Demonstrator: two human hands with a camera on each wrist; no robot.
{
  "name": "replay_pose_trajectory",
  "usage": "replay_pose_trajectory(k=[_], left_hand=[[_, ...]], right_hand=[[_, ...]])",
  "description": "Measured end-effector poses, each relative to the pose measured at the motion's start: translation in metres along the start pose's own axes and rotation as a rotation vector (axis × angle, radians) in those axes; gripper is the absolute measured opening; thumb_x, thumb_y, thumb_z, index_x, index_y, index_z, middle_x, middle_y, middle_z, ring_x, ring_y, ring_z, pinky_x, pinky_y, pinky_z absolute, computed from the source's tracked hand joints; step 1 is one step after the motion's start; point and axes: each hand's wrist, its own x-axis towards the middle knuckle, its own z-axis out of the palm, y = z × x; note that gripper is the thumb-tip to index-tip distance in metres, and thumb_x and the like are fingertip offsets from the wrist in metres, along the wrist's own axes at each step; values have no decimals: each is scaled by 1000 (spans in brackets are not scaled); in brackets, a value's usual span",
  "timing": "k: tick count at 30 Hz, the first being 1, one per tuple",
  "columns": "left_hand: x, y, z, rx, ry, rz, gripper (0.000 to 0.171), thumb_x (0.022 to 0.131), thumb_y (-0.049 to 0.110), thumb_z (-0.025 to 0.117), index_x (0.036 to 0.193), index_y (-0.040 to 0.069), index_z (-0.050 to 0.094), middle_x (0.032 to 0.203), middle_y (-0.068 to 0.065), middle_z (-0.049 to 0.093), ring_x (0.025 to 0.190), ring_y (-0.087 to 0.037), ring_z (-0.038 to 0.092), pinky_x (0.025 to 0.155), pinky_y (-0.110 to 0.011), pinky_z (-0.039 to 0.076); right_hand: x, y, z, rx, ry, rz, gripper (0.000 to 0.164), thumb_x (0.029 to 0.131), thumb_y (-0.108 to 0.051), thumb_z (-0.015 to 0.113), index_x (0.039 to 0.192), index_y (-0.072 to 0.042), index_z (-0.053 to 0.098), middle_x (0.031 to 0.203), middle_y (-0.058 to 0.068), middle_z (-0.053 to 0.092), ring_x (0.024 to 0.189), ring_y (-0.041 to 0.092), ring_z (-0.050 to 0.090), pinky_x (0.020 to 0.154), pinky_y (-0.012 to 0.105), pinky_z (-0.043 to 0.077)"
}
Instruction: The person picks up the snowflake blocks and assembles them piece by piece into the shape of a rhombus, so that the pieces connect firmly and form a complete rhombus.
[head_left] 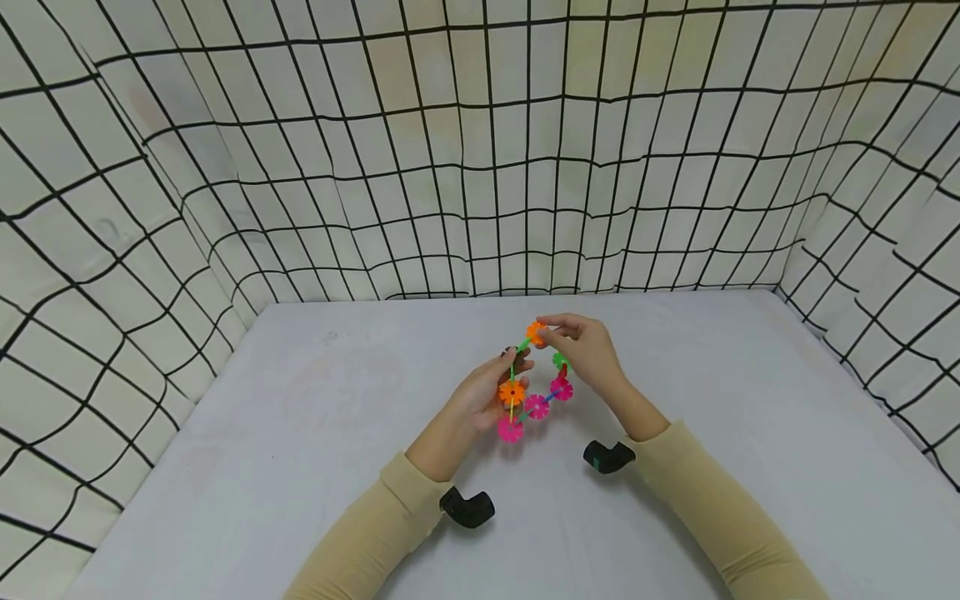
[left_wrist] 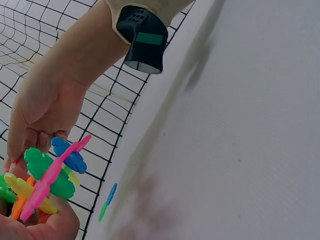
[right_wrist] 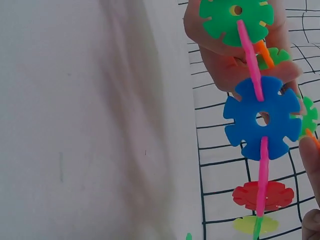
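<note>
A chain of notched plastic discs, joined edge to edge, hangs between both hands above the table. In the head view my left hand (head_left: 480,393) grips the chain near an orange disc (head_left: 512,392); pink discs (head_left: 536,407) hang beside its fingers. My right hand (head_left: 588,350) pinches another orange disc (head_left: 536,333) at the top, between thumb and fingers. The left wrist view shows a green disc (left_wrist: 42,162) and a blue disc (left_wrist: 72,159) close to the hands. In the right wrist view a large blue disc (right_wrist: 245,125) hangs below a green disc (right_wrist: 220,25).
A white-covered table (head_left: 300,467) lies under the hands. White walls with a black grid (head_left: 465,183) rise behind it and at both sides. Black wrist cameras (head_left: 467,508) stick out from the sleeves. Small discs (left_wrist: 107,202) also show low in the left wrist view.
</note>
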Motion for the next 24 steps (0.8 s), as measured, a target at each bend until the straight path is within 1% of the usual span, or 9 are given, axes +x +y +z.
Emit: replay_pose_trajectory(k=[3,4,7,11,16,18,20,23,24], left_hand=[[-1,0,0,-18,-5,-15,44,112,32,42,145,3,48,114,3,58,72,-6,51,57,-21,40],[-1,0,0,-23,-5,-17,44,112,32,42,145,3,48,114,4,58,72,-6,51,57,-21,40],[0,-1,-1,-36,4,-22,42,112,31,43,144,3,50,114,5,59,71,-5,51,57,-21,40],[0,-1,-1,-41,10,-35,38,112,30,44,139,5,54,115,6,60,70,-5,51,56,-21,39],[-1,3,-1,-24,3,-46,36,112,30,44,136,6,56,115,6,59,70,-5,51,55,-22,39],[-1,4,-1,-18,7,-50,35,112,30,44,134,7,58,116,6,59,71,-5,51,56,-23,39],[-2,4,-1,-13,9,-55,35,112,30,43,134,7,58,115,6,59,71,-6,50,57,-23,39],[-3,4,-2,-8,7,-59,37,112,30,44,136,6,57,114,6,60,72,-6,50,59,-24,38],[-3,4,-3,-8,6,-58,37,112,30,44,136,6,57,113,6,61,72,-6,51,59,-24,38]], right_hand=[[-2,0,2,6,15,-26,28,98,-17,71,124,-6,73,91,7,76,48,12,31,45,23,24],[-2,0,3,8,19,-33,28,98,-17,72,124,-6,73,91,7,76,47,12,29,45,23,24],[-3,-1,4,18,20,-48,27,97,-16,73,122,-5,74,90,8,76,52,11,35,46,23,24],[-3,-1,4,12,13,-48,25,98,-14,72,121,-5,75,89,7,75,60,15,41,46,22,26],[-3,-1,3,0,5,-69,25,98,-12,71,122,-4,74,90,9,75,60,17,41,46,22,26],[-4,-1,3,5,0,-77,26,98,-12,71,123,-3,73,91,10,75,65,22,51,48,23,28],[-4,-1,3,8,-6,-77,27,98,-12,71,123,-3,73,92,10,76,74,27,59,50,23,30],[-5,0,2,1,-19,-78,27,99,-12,70,124,-4,73,93,9,75,87,34,64,51,23,31],[-5,0,2,-7,-21,-78,27,99,-13,70,124,-5,73,92,9,75,83,31,63,51,23,31]])
